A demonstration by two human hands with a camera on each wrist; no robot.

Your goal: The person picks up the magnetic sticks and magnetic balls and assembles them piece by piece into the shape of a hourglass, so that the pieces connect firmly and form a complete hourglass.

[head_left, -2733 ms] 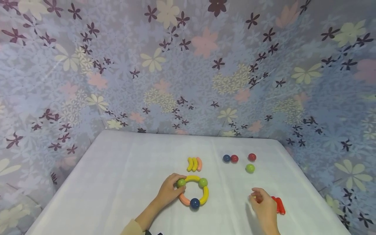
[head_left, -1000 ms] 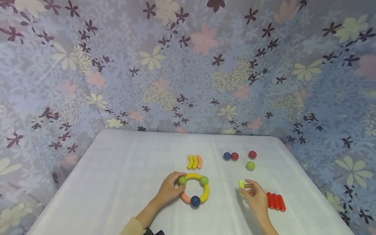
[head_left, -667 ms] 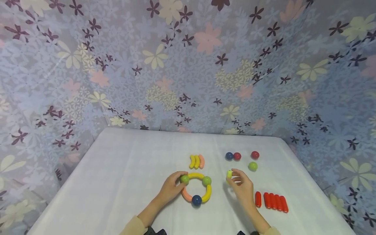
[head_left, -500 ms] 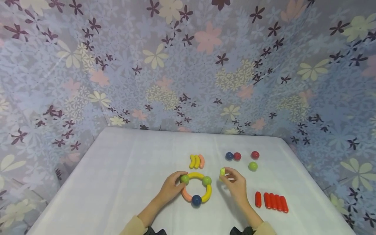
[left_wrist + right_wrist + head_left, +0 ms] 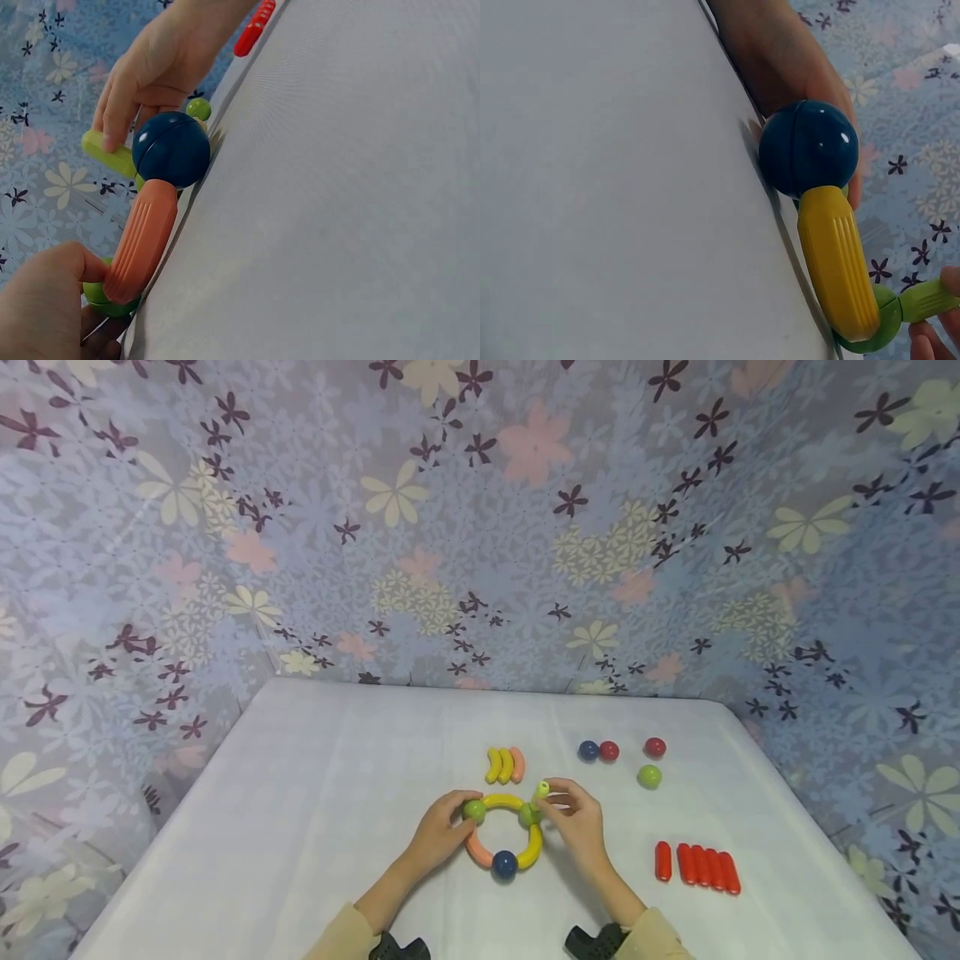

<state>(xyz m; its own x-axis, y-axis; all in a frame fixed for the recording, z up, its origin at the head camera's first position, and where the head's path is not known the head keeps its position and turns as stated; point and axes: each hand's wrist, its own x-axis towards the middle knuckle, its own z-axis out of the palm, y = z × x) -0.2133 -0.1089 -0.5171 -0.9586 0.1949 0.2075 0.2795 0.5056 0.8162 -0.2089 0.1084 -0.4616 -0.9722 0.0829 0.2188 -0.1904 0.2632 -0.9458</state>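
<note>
A ring of curved bars and balls lies on the white tabletop: a yellow bar [image 5: 502,800] at the far side, another yellow bar [image 5: 534,849] at right, a salmon bar [image 5: 478,850] at left and a blue ball [image 5: 505,865] nearest. My left hand [image 5: 441,828] holds the left green ball [image 5: 475,811] between thumb and fingers. Upright in the pinch of my right hand [image 5: 579,818] is a lime-green rod [image 5: 928,300]. Its lower end meets the right green ball [image 5: 881,322] in the right wrist view.
Beyond the ring lie two small yellow bars and a salmon one [image 5: 517,765]. Further right are a blue ball [image 5: 588,750], two red balls [image 5: 655,747] and a green ball [image 5: 649,777]. Several red rods [image 5: 708,867] lie at the right, one set apart [image 5: 663,862].
My right hand has come left from beside the red rods, bringing the lime-green rod to the ring's right green ball. My left hand has stayed on the left green ball.
</note>
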